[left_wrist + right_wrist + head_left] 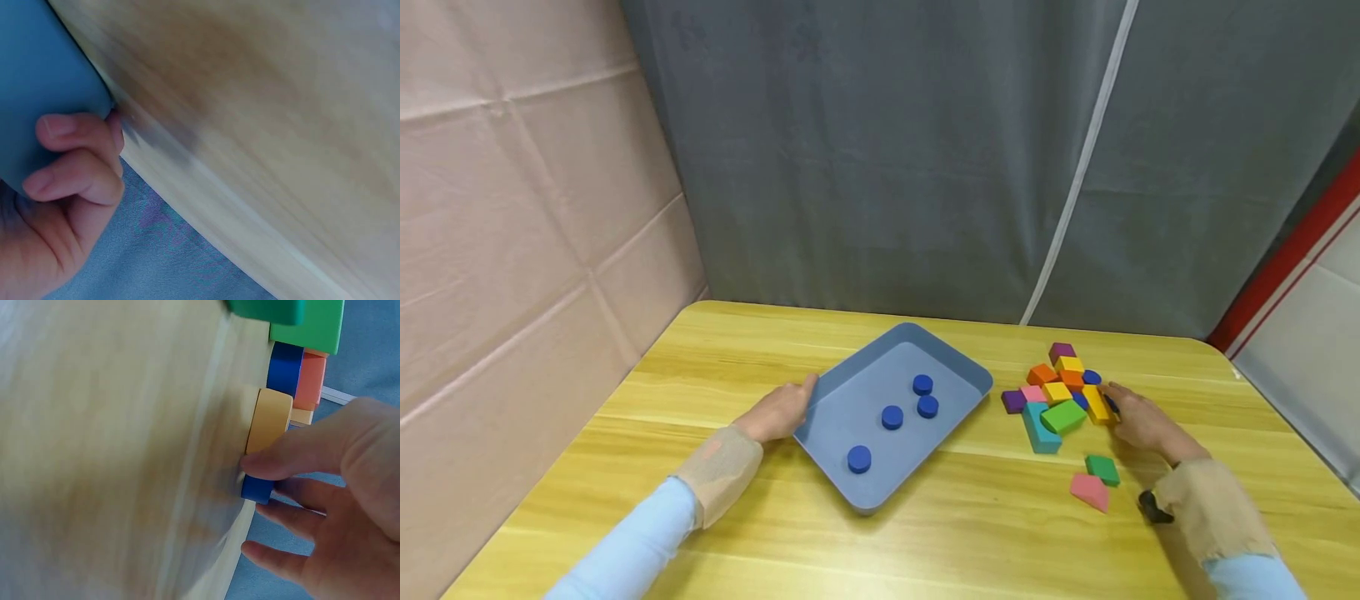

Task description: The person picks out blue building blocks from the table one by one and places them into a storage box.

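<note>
A blue-grey tray (850,392) lies at an angle on the table with several round blue blocks (892,417) inside. My left hand (778,410) grips the tray's left wall, its fingers curled against it in the left wrist view. To the right, my right hand (1142,423) is at the edge of a cluster of coloured blocks. Between its thumb and fingers it pinches a round blue block (256,489), right beside a yellow block (270,419). The thumb partly covers both blocks. Another round blue block (1092,377) sits farther back in the cluster.
The cluster also holds a turquoise arch block (1037,432), a light green block (1063,417), orange blocks (1042,375) and purple blocks (1013,402). Nearer the front lie a dark green block (1102,469) and a pink block (1090,492). A grey curtain (880,167) hangs behind the table.
</note>
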Demonstrator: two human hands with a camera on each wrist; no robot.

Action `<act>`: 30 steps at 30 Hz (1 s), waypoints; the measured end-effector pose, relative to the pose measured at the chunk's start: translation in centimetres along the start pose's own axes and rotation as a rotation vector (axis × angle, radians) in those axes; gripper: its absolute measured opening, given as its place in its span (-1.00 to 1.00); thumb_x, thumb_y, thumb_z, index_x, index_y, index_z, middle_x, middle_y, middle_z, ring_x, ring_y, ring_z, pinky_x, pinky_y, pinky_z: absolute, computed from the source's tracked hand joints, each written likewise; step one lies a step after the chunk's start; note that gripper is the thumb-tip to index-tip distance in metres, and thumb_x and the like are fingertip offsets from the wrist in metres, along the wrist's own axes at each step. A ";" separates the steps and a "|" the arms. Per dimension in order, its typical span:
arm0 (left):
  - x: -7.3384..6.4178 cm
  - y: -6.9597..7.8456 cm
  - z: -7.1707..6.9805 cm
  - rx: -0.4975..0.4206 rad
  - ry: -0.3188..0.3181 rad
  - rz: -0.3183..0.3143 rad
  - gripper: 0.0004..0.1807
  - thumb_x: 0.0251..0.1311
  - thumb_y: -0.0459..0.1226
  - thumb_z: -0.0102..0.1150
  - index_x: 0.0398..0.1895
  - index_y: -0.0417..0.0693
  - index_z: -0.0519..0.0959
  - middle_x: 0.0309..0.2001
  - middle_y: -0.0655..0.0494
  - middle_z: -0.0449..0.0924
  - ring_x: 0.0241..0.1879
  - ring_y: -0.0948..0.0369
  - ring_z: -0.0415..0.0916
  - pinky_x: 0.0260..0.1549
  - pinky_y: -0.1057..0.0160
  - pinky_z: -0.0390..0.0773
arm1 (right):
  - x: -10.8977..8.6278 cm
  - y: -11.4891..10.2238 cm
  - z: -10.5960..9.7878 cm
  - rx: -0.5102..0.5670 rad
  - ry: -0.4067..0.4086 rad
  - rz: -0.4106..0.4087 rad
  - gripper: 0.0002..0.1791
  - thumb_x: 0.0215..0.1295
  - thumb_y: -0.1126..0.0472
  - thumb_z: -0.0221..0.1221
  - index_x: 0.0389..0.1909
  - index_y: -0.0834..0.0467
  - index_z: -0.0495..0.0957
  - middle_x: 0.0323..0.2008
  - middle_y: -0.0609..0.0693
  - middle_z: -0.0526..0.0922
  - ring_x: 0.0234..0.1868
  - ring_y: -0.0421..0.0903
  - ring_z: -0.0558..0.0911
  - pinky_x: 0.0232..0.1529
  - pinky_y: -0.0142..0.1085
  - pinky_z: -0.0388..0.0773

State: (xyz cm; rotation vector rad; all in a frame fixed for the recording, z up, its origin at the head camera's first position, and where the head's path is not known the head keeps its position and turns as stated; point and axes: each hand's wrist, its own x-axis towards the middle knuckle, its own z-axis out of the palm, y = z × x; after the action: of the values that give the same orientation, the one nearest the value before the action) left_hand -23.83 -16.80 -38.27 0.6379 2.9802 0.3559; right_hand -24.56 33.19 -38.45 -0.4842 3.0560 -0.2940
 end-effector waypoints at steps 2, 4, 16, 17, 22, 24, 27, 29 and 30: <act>0.0 0.0 0.0 0.004 0.008 0.007 -0.62 -0.01 -0.53 0.01 -0.08 -0.30 0.21 -0.60 -0.02 0.35 -0.56 0.14 0.37 -0.57 0.22 0.39 | 0.1 0.1 0.0 -0.006 0.010 -0.004 -0.42 -0.24 0.56 0.10 -0.05 0.61 0.25 -0.06 0.58 0.29 -0.08 0.44 0.35 -0.08 0.18 0.28; 0.1 0.0 0.0 0.004 0.015 0.010 -0.63 -0.01 -0.53 0.00 -0.08 -0.30 0.22 -0.60 -0.02 0.35 -0.56 0.14 0.37 -0.57 0.22 0.39 | 0.1 0.1 -0.1 -0.014 0.011 0.006 -0.45 -0.24 0.55 0.10 -0.08 0.61 0.27 -0.12 0.56 0.34 -0.12 0.42 0.39 -0.11 0.16 0.32; 0.1 0.0 0.1 -0.008 -0.004 -0.009 -0.63 0.01 -0.53 -0.01 -0.07 -0.30 0.22 -0.59 -0.02 0.36 -0.54 0.14 0.38 -0.56 0.23 0.39 | 0.1 0.2 -0.4 -0.042 -0.012 0.047 -0.60 -0.18 0.48 0.18 -0.23 0.58 0.38 -0.37 0.39 0.47 -0.32 0.24 0.46 -0.20 0.10 0.40; 0.1 0.0 0.1 -0.010 -0.002 -0.009 -0.63 0.01 -0.53 -0.01 -0.08 -0.30 0.22 -0.59 -0.02 0.36 -0.55 0.14 0.37 -0.57 0.23 0.39 | 0.1 0.3 -0.4 -0.044 -0.015 0.055 -0.61 -0.16 0.46 0.19 -0.25 0.57 0.39 -0.38 0.38 0.47 -0.33 0.23 0.46 -0.20 0.09 0.40; 0.1 0.0 0.2 -0.013 0.001 -0.005 -0.66 0.01 -0.54 -0.02 -0.10 -0.29 0.22 -0.62 0.00 0.33 -0.58 0.15 0.35 -0.60 0.24 0.37 | 0.1 0.3 -0.7 -0.031 -0.050 0.096 -0.67 -0.11 0.42 0.19 -0.30 0.54 0.40 -0.42 0.30 0.48 -0.35 0.17 0.42 -0.22 0.05 0.40; 0.1 0.0 0.2 -0.012 0.001 -0.004 -0.65 0.01 -0.54 -0.03 -0.10 -0.29 0.21 -0.62 0.00 0.32 -0.59 0.15 0.34 -0.60 0.24 0.37 | 0.1 0.3 -0.8 -0.020 -0.066 0.110 -0.69 -0.10 0.41 0.19 -0.32 0.52 0.41 -0.44 0.26 0.48 -0.37 0.14 0.40 -0.24 0.03 0.39; 0.1 0.0 0.2 -0.010 -0.001 -0.010 -0.65 0.01 -0.54 -0.02 -0.09 -0.28 0.21 -0.62 0.01 0.32 -0.58 0.15 0.34 -0.59 0.24 0.37 | 0.0 0.2 -1.0 -0.009 -0.086 0.125 -0.72 -0.10 0.41 0.19 -0.35 0.49 0.41 -0.47 0.21 0.47 -0.39 0.10 0.37 -0.27 -0.01 0.38; 0.1 0.0 0.2 -0.012 -0.005 -0.014 -0.65 0.02 -0.54 -0.03 -0.09 -0.29 0.21 -0.62 0.00 0.33 -0.58 0.15 0.34 -0.58 0.24 0.37 | 0.0 0.1 -1.0 -0.014 -0.096 0.129 -0.73 -0.12 0.41 0.18 -0.37 0.48 0.41 -0.48 0.18 0.46 -0.40 0.08 0.37 -0.30 -0.04 0.38; 0.1 0.0 0.2 -0.013 -0.007 -0.016 -0.65 0.02 -0.54 -0.03 -0.09 -0.29 0.21 -0.61 0.00 0.33 -0.57 0.15 0.35 -0.58 0.24 0.37 | 0.0 0.1 -1.0 -0.019 -0.098 0.131 -0.74 -0.13 0.41 0.17 -0.39 0.47 0.41 -0.50 0.16 0.46 -0.41 0.07 0.36 -0.31 -0.06 0.37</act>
State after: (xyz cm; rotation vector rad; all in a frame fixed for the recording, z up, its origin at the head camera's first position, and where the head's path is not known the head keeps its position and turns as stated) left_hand -23.95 -16.74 -38.46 0.6129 2.9724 0.3704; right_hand -24.64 33.49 -37.49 -0.2885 2.9802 -0.2292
